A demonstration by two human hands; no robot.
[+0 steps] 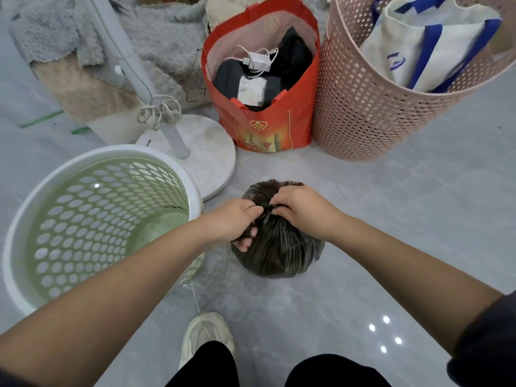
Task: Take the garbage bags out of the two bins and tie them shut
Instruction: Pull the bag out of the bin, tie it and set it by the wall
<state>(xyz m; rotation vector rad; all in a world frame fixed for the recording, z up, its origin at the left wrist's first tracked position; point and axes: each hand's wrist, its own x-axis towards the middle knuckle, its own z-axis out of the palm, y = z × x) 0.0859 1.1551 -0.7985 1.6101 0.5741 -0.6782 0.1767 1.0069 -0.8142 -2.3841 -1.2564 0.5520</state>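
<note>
We see a dark garbage bag [279, 247] sitting on the grey marbled floor [391, 247] just below the centre of the frame, full and rounded, with its neck gathered into a twisted bunch on top. Both of our bare hands meet at that bunch: the left hand [237, 222] has its grip clenched on the gathered plastic from the left side, with its lower fingers curled against the bag's shoulder, and the right hand [298, 209] pinches the same twisted neck from the right, fingertips pressed into the dark film. To the left of the bag stands a white bin [16, 241] with a green perforated inner wall, with no bag visible inside it; our left forearm crosses over its near rim. Behind the bin, in the upper left, a white fan stand [201, 152] rests on its round base. In the upper middle stands a red shopping bag [268, 129] holding dark items and a white charger, and in the upper right a pink perforated laundry basket [363, 113] holds a white tote with blue straps. A pale sneaker [206, 336] shows at the bottom centre.
</note>
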